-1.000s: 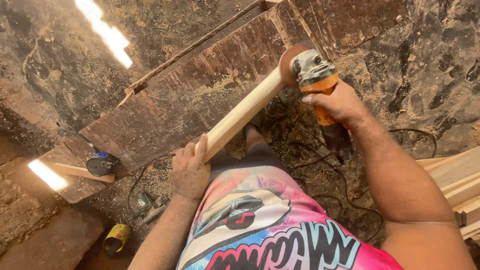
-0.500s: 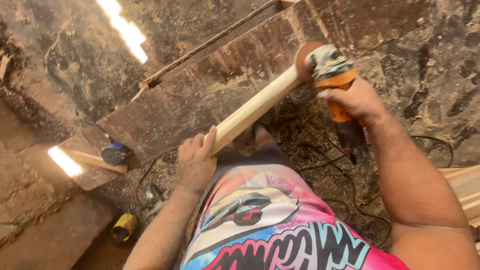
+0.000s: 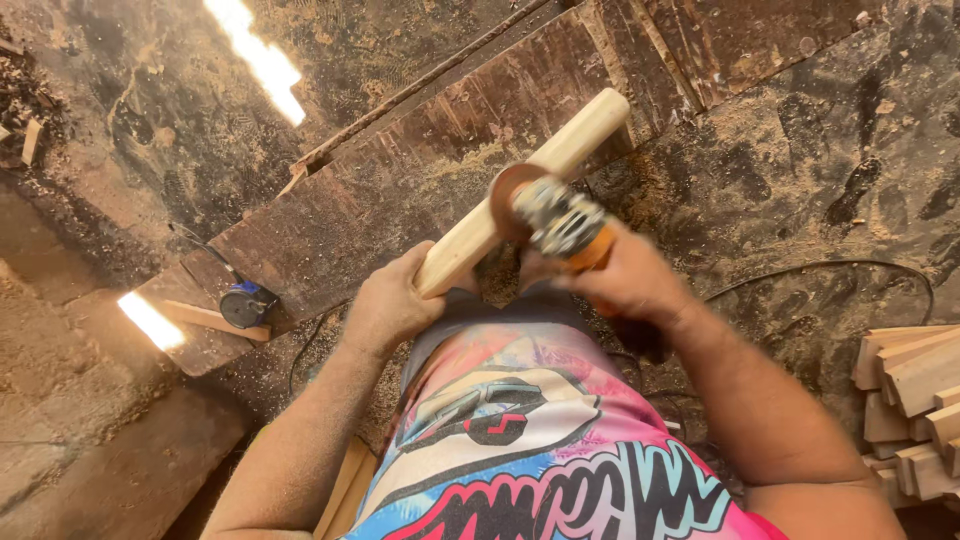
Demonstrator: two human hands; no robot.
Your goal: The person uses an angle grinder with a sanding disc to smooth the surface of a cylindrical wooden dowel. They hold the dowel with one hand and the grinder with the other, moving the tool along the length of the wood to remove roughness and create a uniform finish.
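— What do you count from your end?

— I see one round wooden pole (image 3: 520, 195), one angle grinder (image 3: 555, 222), and two hands: the left hand (image 3: 392, 303) and the right hand (image 3: 625, 282).

— And lower right?

— One stack of wooden pieces (image 3: 910, 400); I count one cable (image 3: 820, 268) above it.

Warm, dim light fills the scene, broken by two blown-out sun strips on the floor (image 3: 120, 150): one well above the dark plank (image 3: 400, 190), one just beside its lower left end. The right hand (image 3: 620, 280) and the grinder (image 3: 555, 220) it grips are motion-blurred, while the pale wooden post (image 3: 580, 135) stays fairly sharp. Edges bow from wide-angle distortion.
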